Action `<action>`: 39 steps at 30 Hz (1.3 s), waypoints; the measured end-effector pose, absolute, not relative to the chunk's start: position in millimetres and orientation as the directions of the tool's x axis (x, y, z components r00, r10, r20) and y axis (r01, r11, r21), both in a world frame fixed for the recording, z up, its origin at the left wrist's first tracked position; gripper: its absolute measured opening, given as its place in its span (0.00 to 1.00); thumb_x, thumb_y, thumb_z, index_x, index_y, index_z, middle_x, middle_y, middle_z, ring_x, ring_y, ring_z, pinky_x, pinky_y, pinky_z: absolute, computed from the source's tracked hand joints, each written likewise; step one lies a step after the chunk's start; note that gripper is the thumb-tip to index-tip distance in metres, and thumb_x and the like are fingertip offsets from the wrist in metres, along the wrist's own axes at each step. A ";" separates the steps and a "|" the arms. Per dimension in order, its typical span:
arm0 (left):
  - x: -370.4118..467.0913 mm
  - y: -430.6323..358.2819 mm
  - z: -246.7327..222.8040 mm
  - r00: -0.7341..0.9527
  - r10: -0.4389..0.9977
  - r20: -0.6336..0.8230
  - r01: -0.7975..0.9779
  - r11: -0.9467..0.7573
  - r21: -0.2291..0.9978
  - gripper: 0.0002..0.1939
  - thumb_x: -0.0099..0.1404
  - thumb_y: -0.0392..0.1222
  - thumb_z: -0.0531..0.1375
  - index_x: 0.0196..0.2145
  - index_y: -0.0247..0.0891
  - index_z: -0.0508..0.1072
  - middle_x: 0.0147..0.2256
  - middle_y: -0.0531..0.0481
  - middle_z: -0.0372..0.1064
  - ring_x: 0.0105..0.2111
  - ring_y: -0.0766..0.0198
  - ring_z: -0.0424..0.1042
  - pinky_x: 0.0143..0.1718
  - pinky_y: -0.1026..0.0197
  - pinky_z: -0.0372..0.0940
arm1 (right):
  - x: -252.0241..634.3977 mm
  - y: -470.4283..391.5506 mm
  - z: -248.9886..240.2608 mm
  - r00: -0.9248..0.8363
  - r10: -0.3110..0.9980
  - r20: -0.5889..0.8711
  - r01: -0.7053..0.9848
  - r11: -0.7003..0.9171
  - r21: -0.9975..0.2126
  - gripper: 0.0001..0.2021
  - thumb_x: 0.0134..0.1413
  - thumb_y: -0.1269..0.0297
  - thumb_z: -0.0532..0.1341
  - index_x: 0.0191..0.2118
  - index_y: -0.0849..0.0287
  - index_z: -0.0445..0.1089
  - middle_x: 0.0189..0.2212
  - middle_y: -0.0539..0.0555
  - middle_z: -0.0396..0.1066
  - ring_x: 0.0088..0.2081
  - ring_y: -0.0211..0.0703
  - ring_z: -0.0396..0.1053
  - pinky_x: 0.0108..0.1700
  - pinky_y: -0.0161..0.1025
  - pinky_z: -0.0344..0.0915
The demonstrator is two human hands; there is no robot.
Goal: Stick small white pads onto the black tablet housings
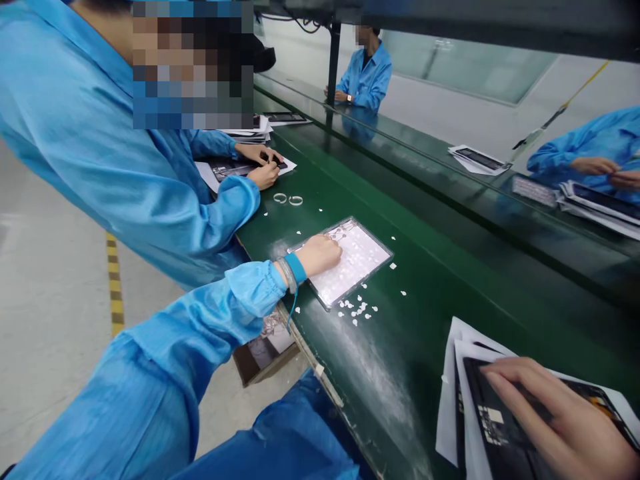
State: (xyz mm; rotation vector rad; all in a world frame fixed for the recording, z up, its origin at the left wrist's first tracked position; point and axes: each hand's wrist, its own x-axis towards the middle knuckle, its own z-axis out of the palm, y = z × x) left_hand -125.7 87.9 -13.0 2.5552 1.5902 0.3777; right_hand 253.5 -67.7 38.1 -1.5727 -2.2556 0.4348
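Observation:
My left hand (320, 256) is closed, its fingers curled down onto a pale sheet in a clear frame (373, 248) that lies on the green bench. Whatever its fingertips pinch is hidden. Small round white tabbed stickers (361, 308) lie scattered beside the sheet. At the lower right, my right hand (570, 413) is over a flat black device panel (505, 433), thumb and forefinger meeting near its upper left edge. Any small thing between those tips is too blurred to make out. Under the panel are white sheets (447, 400).
A co-worker in a blue coat (100, 147) bends over a dark panel on the left. Two pale rings (288, 199) lie on the green bench (430, 293). Two other people work across the bench. Beneath the near edge stands a cardboard box (265, 373).

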 end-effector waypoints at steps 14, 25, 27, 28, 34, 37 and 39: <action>-89.1 20.2 9.7 0.243 0.944 0.221 0.441 -0.311 0.842 0.11 0.65 0.41 0.55 0.31 0.35 0.75 0.29 0.52 0.73 0.29 0.67 0.70 0.31 0.67 0.64 | 76.4 20.1 22.1 -0.420 0.893 -0.163 0.407 0.025 -0.913 0.10 0.55 0.58 0.56 0.33 0.60 0.67 0.29 0.53 0.74 0.22 0.35 0.67 0.22 0.32 0.60; -85.7 10.9 -17.4 0.245 0.800 0.549 0.735 -0.522 0.433 0.08 0.69 0.38 0.53 0.37 0.37 0.73 0.34 0.50 0.74 0.35 0.65 0.73 0.39 0.63 0.67 | 69.0 23.3 15.1 -0.320 0.947 -0.014 0.695 0.225 -0.683 0.11 0.58 0.62 0.53 0.35 0.55 0.72 0.27 0.49 0.75 0.25 0.40 0.72 0.30 0.35 0.63; -82.4 10.1 -16.0 0.231 0.841 0.489 0.770 -0.466 0.437 0.07 0.68 0.37 0.54 0.37 0.37 0.73 0.34 0.52 0.74 0.35 0.66 0.73 0.38 0.65 0.67 | 66.2 19.2 18.0 -0.314 0.947 0.064 0.813 0.303 -0.497 0.12 0.59 0.62 0.52 0.36 0.53 0.73 0.26 0.50 0.75 0.28 0.44 0.73 0.30 0.36 0.61; -80.9 10.0 -15.3 0.226 0.853 0.471 0.785 -0.446 0.430 0.07 0.68 0.37 0.54 0.37 0.37 0.72 0.34 0.52 0.74 0.34 0.66 0.74 0.38 0.65 0.67 | 65.0 17.5 18.9 -0.315 0.945 0.089 0.853 0.323 -0.411 0.13 0.60 0.62 0.51 0.37 0.53 0.73 0.26 0.51 0.75 0.29 0.45 0.73 0.29 0.36 0.59; -90.1 25.6 -19.3 0.162 0.878 0.451 0.870 -0.343 0.355 0.09 0.67 0.34 0.51 0.38 0.34 0.71 0.34 0.47 0.72 0.34 0.61 0.73 0.37 0.60 0.67 | 70.9 17.5 18.9 -0.315 0.945 0.092 0.814 0.319 -0.486 0.11 0.59 0.63 0.52 0.35 0.53 0.72 0.28 0.50 0.75 0.28 0.42 0.73 0.29 0.35 0.60; -97.9 34.1 -17.1 0.153 0.869 0.470 0.896 -0.323 0.305 0.17 0.63 0.26 0.49 0.46 0.32 0.69 0.45 0.38 0.70 0.45 0.54 0.70 0.45 0.51 0.64 | 87.0 19.1 19.5 -0.284 0.959 -0.018 0.690 0.191 -0.698 0.10 0.58 0.62 0.52 0.32 0.55 0.70 0.27 0.47 0.75 0.24 0.37 0.72 0.30 0.34 0.63; -92.3 30.5 -10.7 0.228 0.835 0.500 0.891 -0.387 0.239 0.21 0.62 0.24 0.49 0.50 0.34 0.68 0.52 0.38 0.66 0.52 0.51 0.64 0.49 0.47 0.60 | 100.8 16.2 20.6 -0.266 0.961 -0.077 0.638 0.116 -0.761 0.10 0.57 0.61 0.53 0.31 0.56 0.69 0.24 0.47 0.74 0.22 0.36 0.71 0.28 0.33 0.63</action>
